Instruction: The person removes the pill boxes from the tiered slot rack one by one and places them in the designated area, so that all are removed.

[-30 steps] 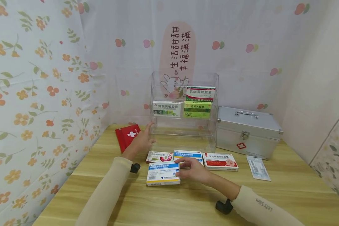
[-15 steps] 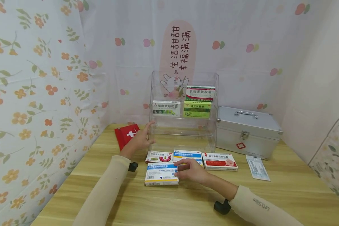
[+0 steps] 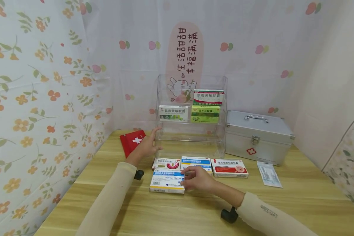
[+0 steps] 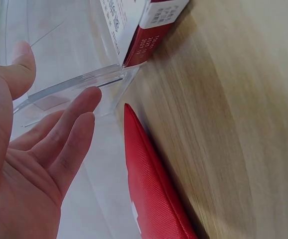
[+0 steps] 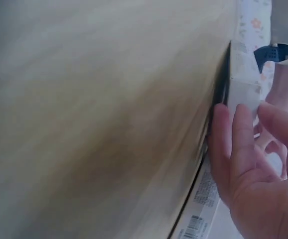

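Observation:
My right hand [image 3: 199, 178] pinches the right end of a blue-and-white medicine box [image 3: 166, 180] with a yellow stripe, printed face up at the front of the row. In the right wrist view, fingers and thumb lie at the white end of this box [image 5: 245, 92]. My left hand [image 3: 144, 147] is spread at the left side of a clear acrylic tiered shelf [image 3: 191, 141]. The left wrist view shows its fingers [image 4: 79, 142] extended beside the shelf's clear lower edge.
Behind the held box lie a white-and-red box [image 3: 166, 163], another blue-and-white box [image 3: 196, 160] and a red-and-white box [image 3: 230, 168]. A red pouch [image 3: 131, 141] lies left, a silver case [image 3: 259, 139] right, with a sachet [image 3: 269, 174] before it. Three boxes stand on the shelf.
My right hand and the blue-and-white medicine box have shifted slightly to the left. The left hand stays at the shelf's left side.

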A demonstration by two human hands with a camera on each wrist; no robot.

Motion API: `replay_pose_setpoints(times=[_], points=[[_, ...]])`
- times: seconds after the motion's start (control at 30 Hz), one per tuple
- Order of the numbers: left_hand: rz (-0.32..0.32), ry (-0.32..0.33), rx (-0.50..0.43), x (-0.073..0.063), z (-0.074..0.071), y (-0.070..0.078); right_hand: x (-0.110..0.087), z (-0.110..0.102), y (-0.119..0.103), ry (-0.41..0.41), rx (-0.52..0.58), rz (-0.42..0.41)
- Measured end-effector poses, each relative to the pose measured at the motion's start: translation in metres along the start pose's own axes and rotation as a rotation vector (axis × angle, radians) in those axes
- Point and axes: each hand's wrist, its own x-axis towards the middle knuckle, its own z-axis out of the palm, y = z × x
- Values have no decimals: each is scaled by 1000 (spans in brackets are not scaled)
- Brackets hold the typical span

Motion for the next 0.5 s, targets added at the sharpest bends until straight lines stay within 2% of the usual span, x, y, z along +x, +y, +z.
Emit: replay_pose_setpoints(times=[0.23,0.5], points=[[23,3,4,1,1,0,3,3,-6,1,-32,-1],[-11,-6,10,-1,0,4,9,7,-10,-9,-27,26]])
